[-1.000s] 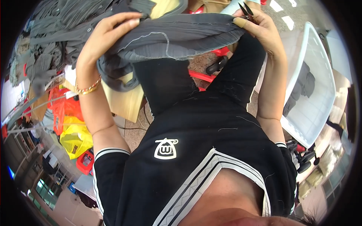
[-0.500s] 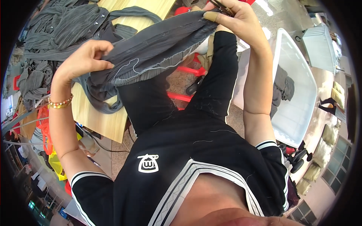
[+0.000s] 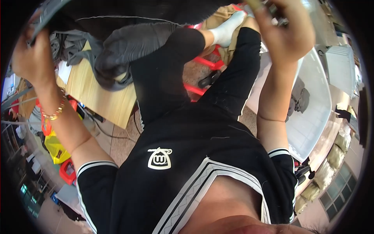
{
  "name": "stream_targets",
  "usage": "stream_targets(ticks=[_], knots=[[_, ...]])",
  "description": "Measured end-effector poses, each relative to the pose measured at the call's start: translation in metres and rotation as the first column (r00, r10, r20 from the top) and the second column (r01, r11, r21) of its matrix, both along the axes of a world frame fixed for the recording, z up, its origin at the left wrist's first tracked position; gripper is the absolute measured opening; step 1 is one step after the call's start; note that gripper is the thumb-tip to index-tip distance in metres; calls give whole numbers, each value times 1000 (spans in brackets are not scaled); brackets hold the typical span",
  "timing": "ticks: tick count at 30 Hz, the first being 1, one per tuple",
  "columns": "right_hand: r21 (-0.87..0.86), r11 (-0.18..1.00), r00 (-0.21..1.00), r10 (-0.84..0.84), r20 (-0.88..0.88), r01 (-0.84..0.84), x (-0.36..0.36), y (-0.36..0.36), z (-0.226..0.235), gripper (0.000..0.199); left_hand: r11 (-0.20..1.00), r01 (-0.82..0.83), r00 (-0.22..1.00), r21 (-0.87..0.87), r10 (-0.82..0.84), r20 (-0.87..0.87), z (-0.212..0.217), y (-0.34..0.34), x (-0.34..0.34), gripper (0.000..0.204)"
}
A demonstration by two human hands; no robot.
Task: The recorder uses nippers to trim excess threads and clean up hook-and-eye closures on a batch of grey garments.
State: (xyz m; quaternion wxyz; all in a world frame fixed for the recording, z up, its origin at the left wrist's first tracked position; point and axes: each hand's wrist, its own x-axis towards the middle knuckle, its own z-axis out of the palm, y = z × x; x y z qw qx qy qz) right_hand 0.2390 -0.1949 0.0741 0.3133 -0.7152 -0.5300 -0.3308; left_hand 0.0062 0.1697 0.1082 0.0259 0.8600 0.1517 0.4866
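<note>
Grey garment hangs across the top of the frame, stretched between both raised hands, with its bulk drooping in the upper middle over the edge of the wooden surface. Left hand, at the upper left, is closed around one edge of the cloth; a beaded bracelet sits on that wrist. Right hand, at the upper right, is closed too, pinching what looks like the other end of the fabric along with a small dark object I cannot make out.

Judging by the spread of the arms, the step in hand looks like lifting and opening the piece out, perhaps to shake it straight or check it. A next move of that kind would call for keeping both grips firm and the edge taut, so the hanging middle clears the pile of other grey cloth at the upper left.

Both forearms rise steeply from the lower part of the frame, elbows bent, left arm angled out to the left and right arm nearly vertical. Beneath them the person sits in a black shirt, legs stretched toward a red frame in the upper middle. A white tub stands at the right.
</note>
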Motion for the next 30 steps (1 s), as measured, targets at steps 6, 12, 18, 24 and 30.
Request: stream_targets(ticks=[6, 12, 18, 24, 30], knots=[[-130, 898, 906, 409, -113, -421, -76, 13, -115, 20, 994, -110, 915, 11, 106, -389, -135, -35, -86, 30], [-33, 858, 730, 416, -542, -513, -88, -13, -154, 33, 861, -187, 909, -474, -31, -416, -159, -70, -104, 34], [185, 917, 597, 374, -710, -354, -88, -27, -176, 32, 942, 45, 965, -332, -127, -228, -133, -111, -75, 25], [220, 910, 576, 395, -716, -351, -94, -24, -182, 26, 878, 310, 929, -364, -361, -79, -117, -166, -35, 23], [282, 913, 458, 394, -797, -296, -99, -13, -176, 20, 838, 321, 921, -442, -385, -61, -122, -170, -28, 23]])
